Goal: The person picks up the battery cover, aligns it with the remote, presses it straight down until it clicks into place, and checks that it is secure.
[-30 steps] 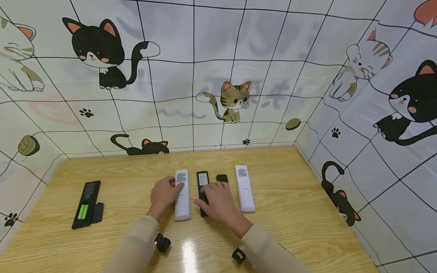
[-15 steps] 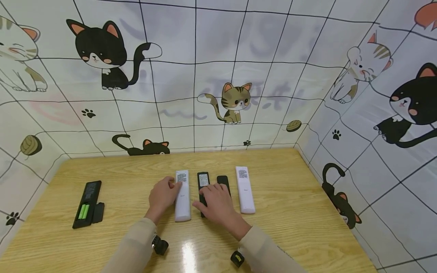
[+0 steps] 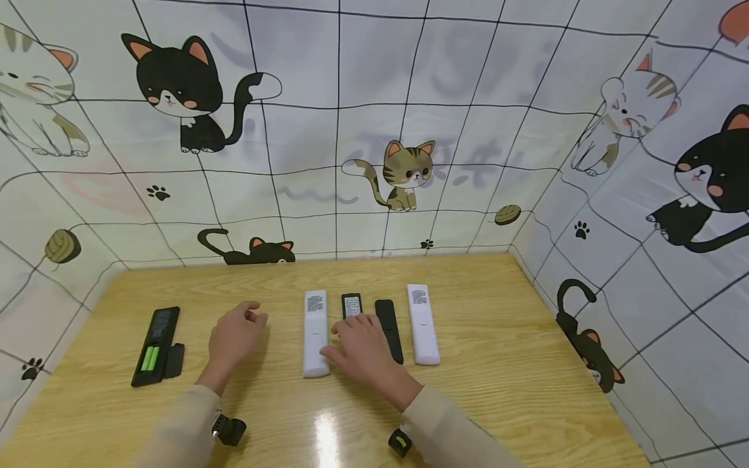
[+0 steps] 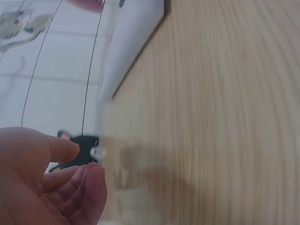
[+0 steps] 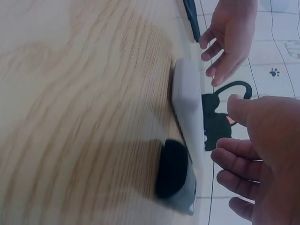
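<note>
My left hand (image 3: 236,335) is over the table between an opened black remote control (image 3: 162,325) and a white remote control (image 3: 316,335). Its fingers are loosely curled around nothing, as the left wrist view also shows. Two green batteries (image 3: 149,359) lie in the opened remote, and its battery cover (image 3: 174,361) is beside it. My right hand (image 3: 365,348) hovers with relaxed fingers above a black remote control (image 3: 352,304), which it partly hides. In the right wrist view, the fingers (image 5: 234,161) are apart from the remotes below.
To the right of my right hand lie a second black remote (image 3: 389,331) and another white remote (image 3: 424,325), backs up. A cat-patterned cloth wall (image 3: 304,143) encloses the back and sides of the wooden table (image 3: 497,390).
My left hand has left the white remote and moved left towards the opened one. My right hand has shifted slightly left, uncovering more of the second black remote.
</note>
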